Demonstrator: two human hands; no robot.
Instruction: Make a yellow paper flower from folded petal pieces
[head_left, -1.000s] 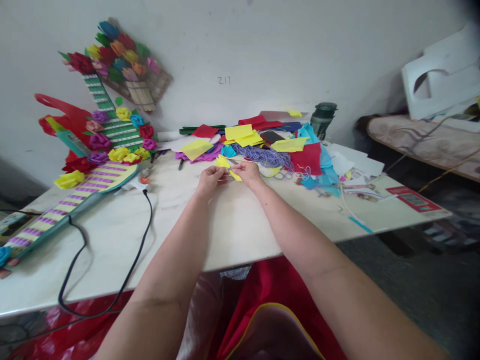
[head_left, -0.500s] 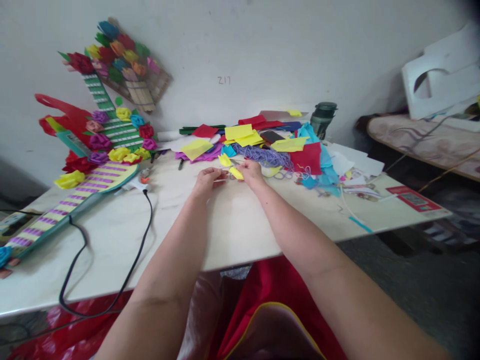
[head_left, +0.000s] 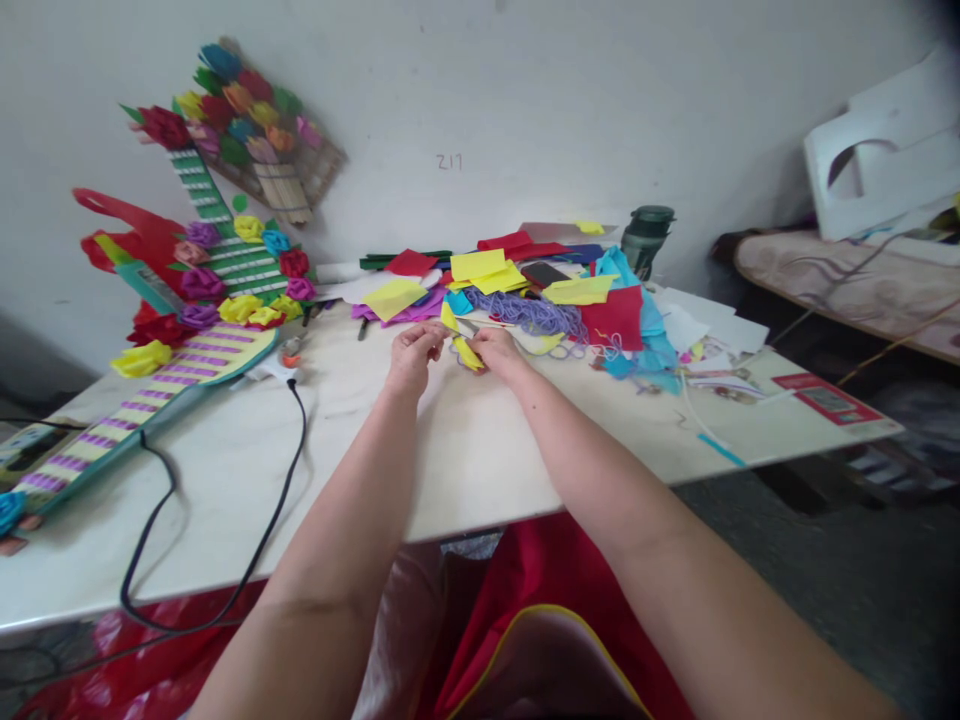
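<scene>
My right hand (head_left: 496, 350) is closed on a rolled or folded strip of yellow paper (head_left: 466, 352), its fingers pressed at the strip's right side. A thin grey piece shows at these fingertips, too small to name. My left hand (head_left: 417, 352) is closed in a pinch just left of the strip; what its fingertips hold is too fine to make out. Both hands are over the white table (head_left: 472, 450). Just behind them are a tangle of purple yarn (head_left: 532, 312) and yellow paper sheets (head_left: 480, 266).
A guitar-shaped board (head_left: 225, 245) with paper flowers leans at the left, near a red bag (head_left: 124, 235). A black cable (head_left: 262, 530) loops over the table's front edge. Red paper (head_left: 613, 318), blue paper (head_left: 652, 330) and a dark green bottle (head_left: 649, 238) are at the right.
The yellow strip has turned and now slants down to the right in a longer piece. My left hand has shifted slightly left and up; my right hand has moved slightly.
</scene>
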